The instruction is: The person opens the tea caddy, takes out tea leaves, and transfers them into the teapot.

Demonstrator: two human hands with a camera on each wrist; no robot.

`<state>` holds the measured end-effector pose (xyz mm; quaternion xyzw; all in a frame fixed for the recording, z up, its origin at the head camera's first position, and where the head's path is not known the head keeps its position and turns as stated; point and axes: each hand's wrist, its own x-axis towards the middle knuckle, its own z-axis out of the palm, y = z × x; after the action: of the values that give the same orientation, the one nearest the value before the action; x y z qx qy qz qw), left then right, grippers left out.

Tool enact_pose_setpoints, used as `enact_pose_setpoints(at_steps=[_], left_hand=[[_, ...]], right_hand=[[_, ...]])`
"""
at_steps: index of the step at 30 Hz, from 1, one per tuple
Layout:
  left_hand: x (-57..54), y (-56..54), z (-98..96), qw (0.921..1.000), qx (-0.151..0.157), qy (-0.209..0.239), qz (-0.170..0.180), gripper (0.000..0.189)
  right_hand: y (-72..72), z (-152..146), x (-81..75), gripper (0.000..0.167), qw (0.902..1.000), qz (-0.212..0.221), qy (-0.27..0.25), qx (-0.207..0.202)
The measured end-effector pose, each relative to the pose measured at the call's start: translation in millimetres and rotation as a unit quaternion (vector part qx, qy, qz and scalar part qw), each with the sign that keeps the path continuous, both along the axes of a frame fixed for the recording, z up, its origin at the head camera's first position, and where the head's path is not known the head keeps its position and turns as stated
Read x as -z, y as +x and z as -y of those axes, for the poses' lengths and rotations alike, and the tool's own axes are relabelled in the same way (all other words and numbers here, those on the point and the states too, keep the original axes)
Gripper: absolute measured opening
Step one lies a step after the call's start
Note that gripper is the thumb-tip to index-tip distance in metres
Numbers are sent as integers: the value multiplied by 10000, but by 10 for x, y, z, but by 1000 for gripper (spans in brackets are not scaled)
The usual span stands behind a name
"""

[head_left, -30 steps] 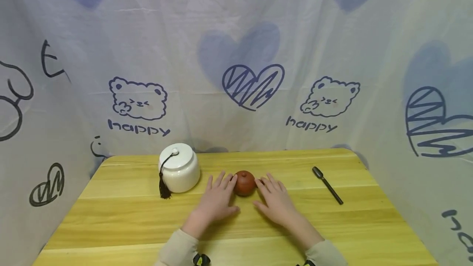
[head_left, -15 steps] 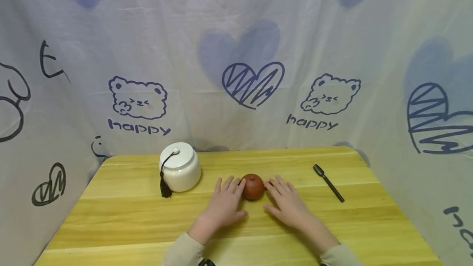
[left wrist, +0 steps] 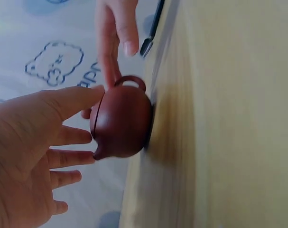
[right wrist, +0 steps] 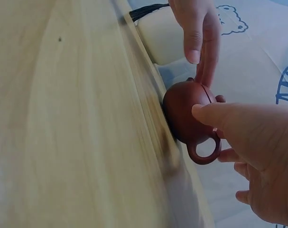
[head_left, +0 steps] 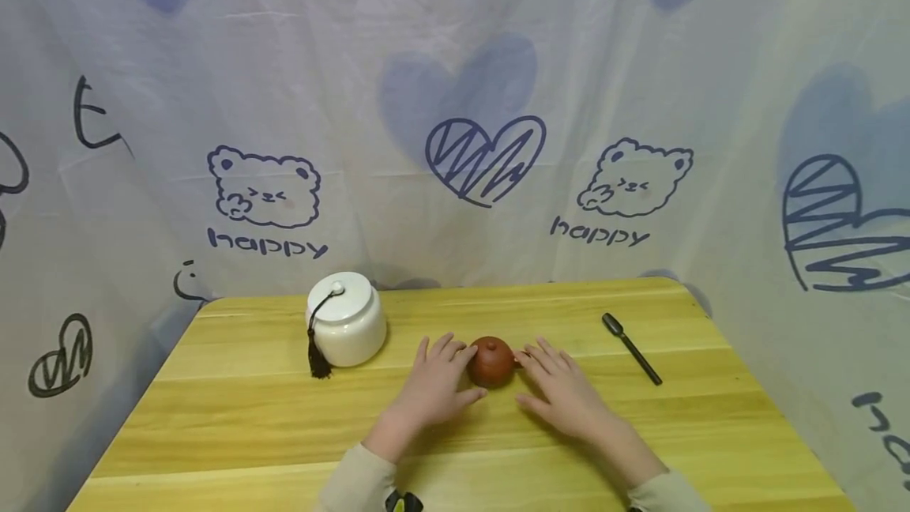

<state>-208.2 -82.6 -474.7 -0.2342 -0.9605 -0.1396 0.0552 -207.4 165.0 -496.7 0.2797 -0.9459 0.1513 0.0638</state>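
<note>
- Left hand (head_left: 437,385): fingers straight and fanned apart, gripping nothing; the fingertips lie at the spout (left wrist: 101,149) side of the teapot (head_left: 491,363), though whether they press on it I cannot tell.
- Right hand (head_left: 565,395): fingers extended and loosely spread, likewise gripping nothing; the tips are at the handle (right wrist: 203,161), outside its loop; contact is unclear.
- The teapot sits between the two hands, upright on the table (head_left: 284,433); its long axis, spout to handle, runs across from left hand to right; the two hands flank it about evenly, so neither is plainly nearer.
- It is small, round-bellied, reddish brown, with a dull sheen; the lid is on, topped by a little knob (head_left: 490,345).
- Farther out: a white lidded jar (head_left: 348,334) to the left; a dark scoop (head_left: 633,349) to the right.
</note>
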Motion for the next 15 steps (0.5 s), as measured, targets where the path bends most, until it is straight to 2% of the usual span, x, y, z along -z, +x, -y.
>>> enact_pose_setpoints(at_steps=[4, 8, 12, 15], left_hand=[[17, -107, 18, 9989, -142, 426, 156, 70], [35, -194, 24, 9972, -290, 624, 299, 80], [60, -250, 16, 9946, -294, 905, 411, 85], [100, -282, 6, 9914, -273, 1183, 481, 87]], right_hand=[[-45, -24, 24, 63, 9990, -158, -427, -21], [-119, -30, 36, 58, 9951, -355, -922, 63], [-199, -8, 32, 53, 9876, -516, -1469, 190], [-255, 36, 29, 48, 9785, -725, -1920, 225]])
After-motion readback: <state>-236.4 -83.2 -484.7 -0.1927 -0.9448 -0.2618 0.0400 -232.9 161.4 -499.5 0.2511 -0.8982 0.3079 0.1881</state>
